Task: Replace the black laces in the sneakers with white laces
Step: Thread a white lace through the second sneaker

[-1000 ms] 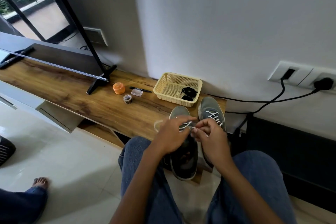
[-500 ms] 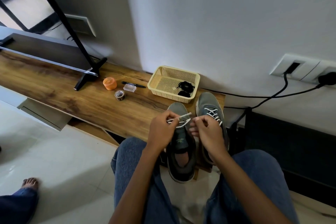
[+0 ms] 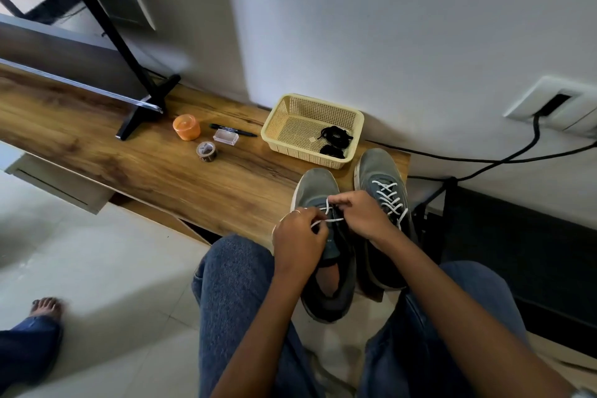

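Note:
Two grey sneakers stand side by side at the right end of a wooden shelf (image 3: 135, 171). The right sneaker (image 3: 382, 181) carries a crossed white lace. Over the left sneaker (image 3: 316, 187) my left hand (image 3: 298, 242) and my right hand (image 3: 363, 215) each pinch a strand of a white lace (image 3: 328, 215) stretched between them above the tongue. My hands hide most of that shoe's eyelets. The black laces (image 3: 334, 139) lie bundled in a cream plastic basket (image 3: 281, 119) behind the shoes.
On the shelf to the left sit an orange tub (image 3: 186, 127), a tape roll (image 3: 206, 151), a small clear box (image 3: 225, 138) and a black marker (image 3: 248, 134). A television stand foot (image 3: 145, 110) rests further left. Black cables (image 3: 484, 161) run to a wall socket. Another person's bare foot (image 3: 45, 307) is on the floor.
The camera has moved closer and tilted down. My hands have shifted slightly along the left sneaker, still working the white lace between them.

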`<state>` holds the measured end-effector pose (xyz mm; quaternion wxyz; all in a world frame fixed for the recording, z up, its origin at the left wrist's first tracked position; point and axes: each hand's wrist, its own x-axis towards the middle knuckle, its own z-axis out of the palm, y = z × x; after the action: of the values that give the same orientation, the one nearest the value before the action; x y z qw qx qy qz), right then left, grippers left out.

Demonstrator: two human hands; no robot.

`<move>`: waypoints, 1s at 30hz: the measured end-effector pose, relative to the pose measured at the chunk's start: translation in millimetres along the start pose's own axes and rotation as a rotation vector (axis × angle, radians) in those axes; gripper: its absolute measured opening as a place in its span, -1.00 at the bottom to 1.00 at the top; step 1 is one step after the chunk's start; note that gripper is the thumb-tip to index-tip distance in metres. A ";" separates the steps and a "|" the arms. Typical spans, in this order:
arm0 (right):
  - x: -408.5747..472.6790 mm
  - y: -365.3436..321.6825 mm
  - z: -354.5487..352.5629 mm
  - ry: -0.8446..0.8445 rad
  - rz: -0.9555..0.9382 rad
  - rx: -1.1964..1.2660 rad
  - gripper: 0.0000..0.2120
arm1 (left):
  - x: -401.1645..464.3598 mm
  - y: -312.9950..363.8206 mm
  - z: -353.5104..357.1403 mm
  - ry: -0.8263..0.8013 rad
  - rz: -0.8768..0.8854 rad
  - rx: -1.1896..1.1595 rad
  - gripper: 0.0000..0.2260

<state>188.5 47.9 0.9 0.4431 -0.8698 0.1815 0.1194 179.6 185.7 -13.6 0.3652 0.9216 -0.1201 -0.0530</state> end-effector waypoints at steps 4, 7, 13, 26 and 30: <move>2.8 9.3 2.2 0.077 0.037 0.059 -0.68 | 1.5 1.4 9.7 0.049 -0.028 0.054 -0.88; -0.7 13.7 4.3 0.114 0.028 0.073 -0.71 | 3.1 1.4 10.9 0.040 -0.031 0.047 -0.90; -8.0 13.6 4.8 0.140 0.017 0.127 -0.72 | 3.9 2.8 10.0 0.014 -0.018 0.025 -0.91; -29.2 7.8 16.6 0.203 0.039 -0.102 -0.75 | 4.9 -0.2 12.7 0.020 -0.058 0.198 -0.84; -26.8 10.5 17.3 0.206 0.040 -0.086 -0.78 | 5.3 1.7 15.9 0.026 -0.022 0.254 -0.85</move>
<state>158.9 61.9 -6.8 0.3821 -0.8918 0.2380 0.0458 181.4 172.6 -24.1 0.2463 0.9624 -0.1109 -0.0295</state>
